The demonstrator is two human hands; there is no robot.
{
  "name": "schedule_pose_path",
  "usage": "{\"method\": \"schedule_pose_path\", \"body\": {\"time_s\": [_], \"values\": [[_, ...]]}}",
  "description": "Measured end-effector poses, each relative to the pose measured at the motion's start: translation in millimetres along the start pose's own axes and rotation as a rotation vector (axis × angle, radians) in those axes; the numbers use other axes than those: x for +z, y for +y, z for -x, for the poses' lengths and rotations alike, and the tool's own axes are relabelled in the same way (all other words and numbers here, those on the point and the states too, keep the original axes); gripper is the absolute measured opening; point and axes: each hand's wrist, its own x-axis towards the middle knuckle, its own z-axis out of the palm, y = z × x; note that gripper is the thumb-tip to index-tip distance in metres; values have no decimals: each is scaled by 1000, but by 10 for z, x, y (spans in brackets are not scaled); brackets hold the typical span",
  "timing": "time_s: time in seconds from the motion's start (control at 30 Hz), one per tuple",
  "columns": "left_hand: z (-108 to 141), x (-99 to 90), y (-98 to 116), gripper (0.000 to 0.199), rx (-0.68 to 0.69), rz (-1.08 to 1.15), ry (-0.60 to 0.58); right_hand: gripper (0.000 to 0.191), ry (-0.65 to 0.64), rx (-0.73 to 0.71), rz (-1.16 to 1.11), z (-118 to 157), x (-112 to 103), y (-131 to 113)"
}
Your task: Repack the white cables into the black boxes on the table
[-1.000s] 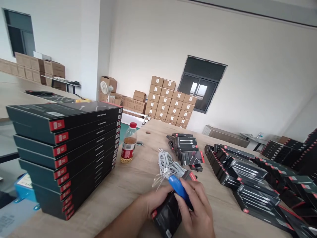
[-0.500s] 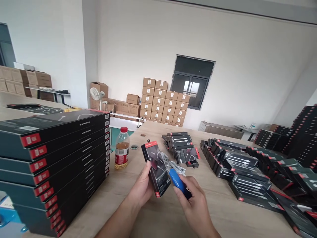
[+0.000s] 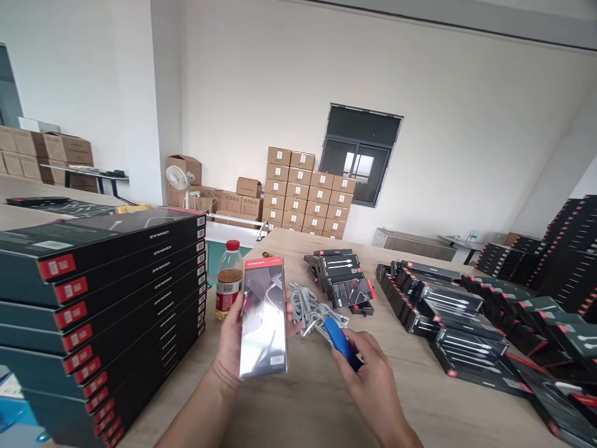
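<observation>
My left hand (image 3: 231,342) is wrapped round a slim black box with a red top edge (image 3: 264,311), its broad glossy face turned up to the camera and shining with reflected light. In my right hand (image 3: 368,367) is a blue handheld tool (image 3: 340,339), pinched between thumb and fingers and pointing up and left. Coiled grey cables (image 3: 308,306) lie on the table (image 3: 298,410) just behind the tool, between the box and a small pile of black boxes (image 3: 340,264). The far side of the held box is hidden.
A tall stack of black boxes (image 3: 140,292) rises at the left. Beside it stands a bottle with a red cap (image 3: 229,280). Rows of black boxes (image 3: 466,323) cover the table's right side. Brown cartons (image 3: 298,193) and a white fan (image 3: 180,178) are farther back.
The box in my left hand has moved left and turned from a tilted, angled pose to nearly upright, facing the camera. More of the coiled cables shows. The blue tool has shifted slightly right.
</observation>
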Motion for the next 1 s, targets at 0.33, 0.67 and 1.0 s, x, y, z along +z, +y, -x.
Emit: {"method": "schedule_pose_path", "body": {"time_s": [0.33, 0.67, 1.0], "values": [[-27, -30, -162, 57, -264, -168, 18, 30, -124, -19, 141, 13, 26, -67], [-118, 59, -134, 43, 87, -170, 196, 23, -60, 96, 16, -23, -12, -2], [-216, 33, -373, 23, 272, -166, -11, 20, -207, 122, -331, 70, 135, -409]]}}
